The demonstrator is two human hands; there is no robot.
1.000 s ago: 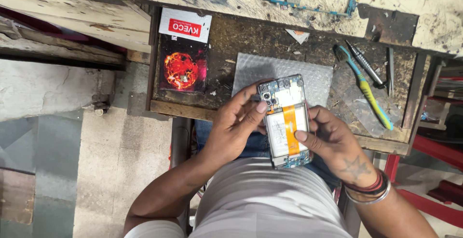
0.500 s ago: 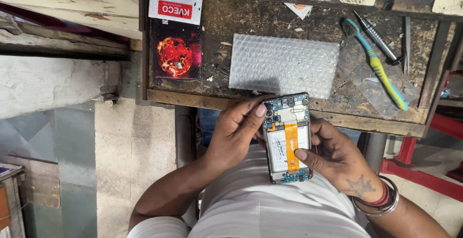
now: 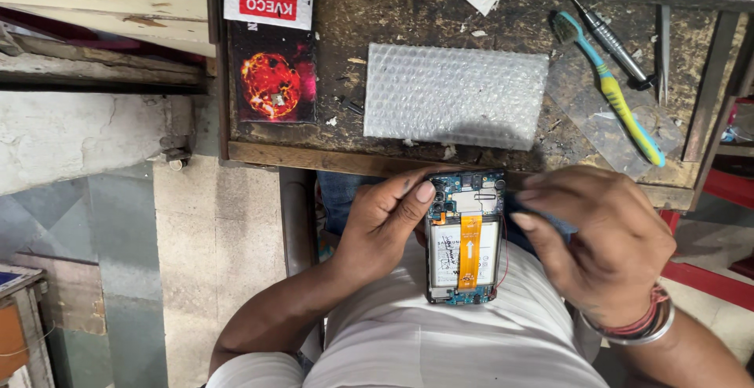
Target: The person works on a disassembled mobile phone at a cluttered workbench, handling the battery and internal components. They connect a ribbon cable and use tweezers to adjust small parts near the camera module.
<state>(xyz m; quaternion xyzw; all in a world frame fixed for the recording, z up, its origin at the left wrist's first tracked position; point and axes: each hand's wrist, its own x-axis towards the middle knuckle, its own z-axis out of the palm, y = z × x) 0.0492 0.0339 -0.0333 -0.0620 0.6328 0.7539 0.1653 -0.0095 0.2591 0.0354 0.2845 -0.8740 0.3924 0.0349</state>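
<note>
Left hand is grasping the opened phone in its grip, right hand clenching loosely at its 3 o'clock edge.

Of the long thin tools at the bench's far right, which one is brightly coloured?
The toothbrush, with its blue and yellow handle. The screwdriver beside it is dark, and the tweezers are bare metal.

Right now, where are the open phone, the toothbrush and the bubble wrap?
open phone [image 3: 465,239]: head view, orange ribbon strip.
toothbrush [image 3: 616,101]: head view, yellow-green handle.
bubble wrap [image 3: 455,93]: head view, sheet's middle.
</note>
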